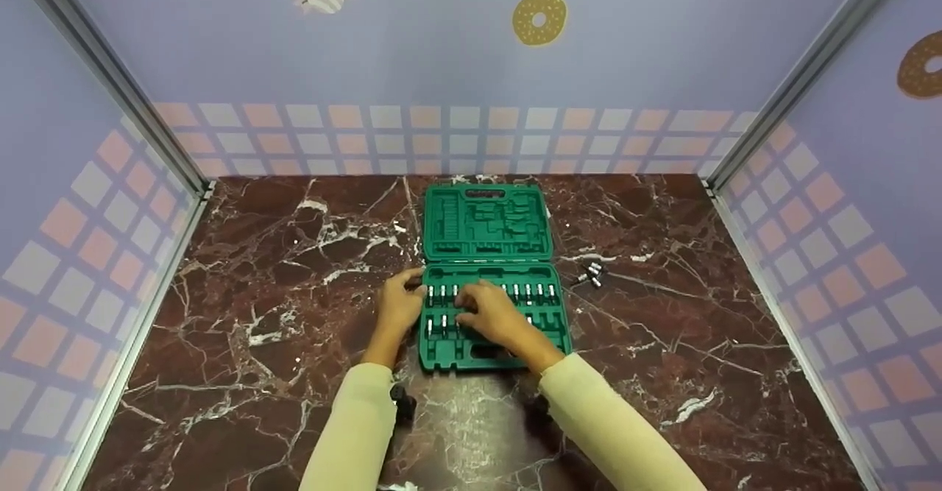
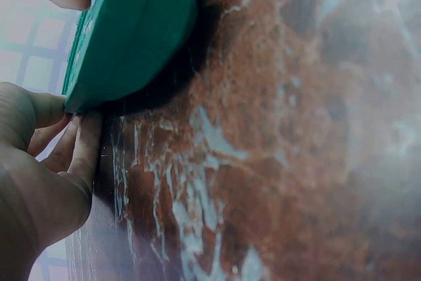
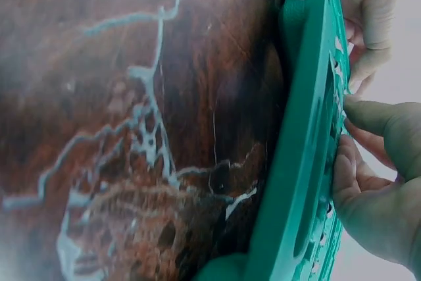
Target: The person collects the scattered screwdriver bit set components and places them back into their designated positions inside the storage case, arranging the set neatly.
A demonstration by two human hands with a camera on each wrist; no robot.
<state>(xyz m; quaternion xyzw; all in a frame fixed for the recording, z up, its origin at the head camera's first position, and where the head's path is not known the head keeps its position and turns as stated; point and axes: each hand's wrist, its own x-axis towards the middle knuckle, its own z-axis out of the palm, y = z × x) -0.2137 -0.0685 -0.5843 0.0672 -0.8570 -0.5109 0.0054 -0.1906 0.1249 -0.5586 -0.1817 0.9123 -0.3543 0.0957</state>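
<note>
A green plastic tool case (image 1: 494, 261) lies open on the table, its lid folded back. Rows of silver bit sockets (image 1: 528, 291) stand in its lower half. At the case's left edge, my left hand (image 1: 401, 303) grips the rim; in the left wrist view the thumb (image 2: 49, 106) is at the rim and the fingers lie against the side wall. My right hand (image 1: 497, 313) reaches over the tray, fingers curled and tips at a bit socket (image 1: 458, 322) in the lower row. In the right wrist view the right fingertips (image 3: 352, 106) press close together at the tray, hiding most of that piece.
Several loose silver bit sockets (image 1: 591, 274) lie on the dark red marbled table (image 1: 662, 373) right of the case. Patterned panels (image 1: 471, 71) wall in the back and both sides. The raised lid (image 1: 487, 222) lies toward the back panel.
</note>
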